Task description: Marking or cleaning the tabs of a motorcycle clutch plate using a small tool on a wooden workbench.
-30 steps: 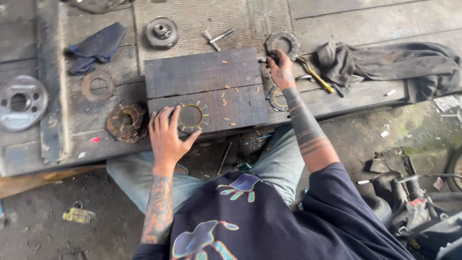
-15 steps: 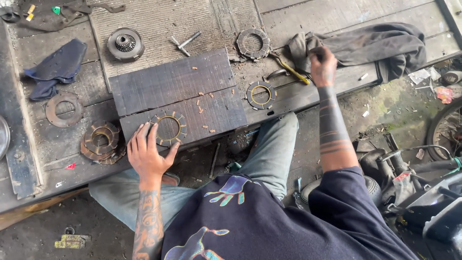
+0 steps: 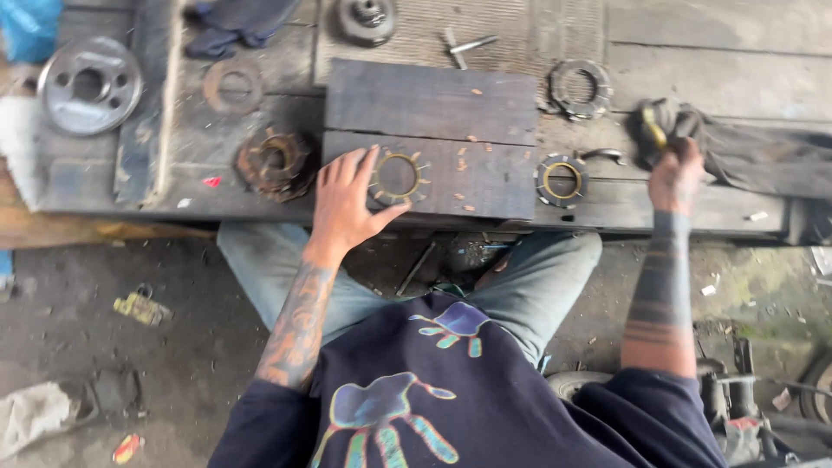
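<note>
My left hand [image 3: 345,201] rests flat with fingers spread on a dark wooden block [image 3: 431,130], touching a toothed brass-coloured ring [image 3: 398,176] at its left side. My right hand [image 3: 675,169] is out to the right, closed around a yellow-handled tool [image 3: 653,130] that lies on a dark rag [image 3: 763,152]. A second toothed ring [image 3: 562,178] sits on the bench between my hands. A third ring [image 3: 579,88] lies farther back.
A rusty clutch part [image 3: 276,162] and a rusty flat ring [image 3: 232,86] lie left of the block. A grey metal wheel [image 3: 89,86] sits far left. A dark hub [image 3: 367,17] and bolts [image 3: 462,45] lie behind. A padlock [image 3: 139,305] lies on the floor.
The view has swung, so the bench sits further right in frame. My right hand left the ring, reached right to the rag and closed on the yellow-handled tool. My left hand stayed by its ring.
</note>
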